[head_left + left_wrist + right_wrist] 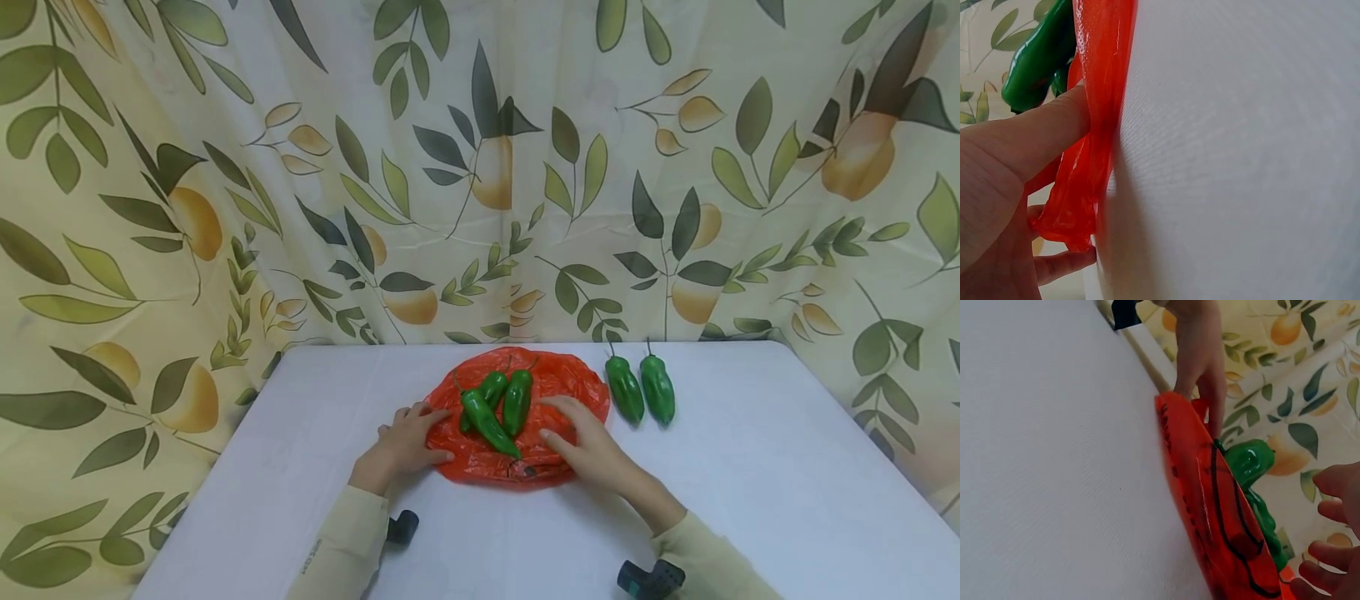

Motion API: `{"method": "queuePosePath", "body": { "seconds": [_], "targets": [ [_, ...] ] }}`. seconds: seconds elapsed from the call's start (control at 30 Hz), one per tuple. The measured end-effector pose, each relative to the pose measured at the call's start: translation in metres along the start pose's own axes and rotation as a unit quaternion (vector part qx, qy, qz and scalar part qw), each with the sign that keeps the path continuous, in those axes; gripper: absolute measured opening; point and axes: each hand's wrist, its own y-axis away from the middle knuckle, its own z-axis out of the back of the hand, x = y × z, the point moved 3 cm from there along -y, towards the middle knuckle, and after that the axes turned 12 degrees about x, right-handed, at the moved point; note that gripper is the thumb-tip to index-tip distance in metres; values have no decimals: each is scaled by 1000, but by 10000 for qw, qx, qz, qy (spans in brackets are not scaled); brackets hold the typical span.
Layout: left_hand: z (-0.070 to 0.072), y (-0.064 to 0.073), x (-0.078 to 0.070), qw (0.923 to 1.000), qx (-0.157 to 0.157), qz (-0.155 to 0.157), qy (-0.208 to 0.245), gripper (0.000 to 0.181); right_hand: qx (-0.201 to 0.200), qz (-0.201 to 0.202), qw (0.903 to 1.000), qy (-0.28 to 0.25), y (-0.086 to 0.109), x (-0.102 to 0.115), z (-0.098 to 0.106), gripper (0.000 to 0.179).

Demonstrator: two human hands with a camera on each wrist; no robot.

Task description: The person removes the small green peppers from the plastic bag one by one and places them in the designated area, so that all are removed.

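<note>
A red plastic bag (547, 462) lies spread on the white table in the head view, with three green peppers (487, 421) on it. My left hand (405, 437) touches the bag's left edge, thumb and fingers apart. In the left wrist view the thumb (1054, 128) meets the red plastic (1104, 81), and other fingers show by the bag's lower edge. My right hand (592, 450) is over the bag's right side, its fingers spread and slightly bent, holding nothing. Those fingers (1329, 556) stand apart from the peppers (1250, 459) in the right wrist view.
Two more green peppers (625, 387) lie side by side on the table, right of the bag. A curtain (480, 167) printed with leaves and fruit hangs behind the white table (750, 483). Black devices (651, 579) sit at both wrists.
</note>
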Motion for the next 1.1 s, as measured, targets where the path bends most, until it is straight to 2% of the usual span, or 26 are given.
{"method": "queuePosePath", "body": {
  "seconds": [0.27, 0.7, 1.1],
  "targets": [
    [-2, -2, 2, 10000, 50, -5, 81, 74, 282, -178, 9992, -223, -12, -3, -6, 49],
    [-1, 0, 1, 9999, 36, 9, 146, 74, 282, -372, 9981, -394, -37, -13, -12, 47],
    [-1, -1, 2, 9999, 14, -19, 146, 74, 392, -943, 9946, -200, -54, -9, -18, 50]
  ]
}}
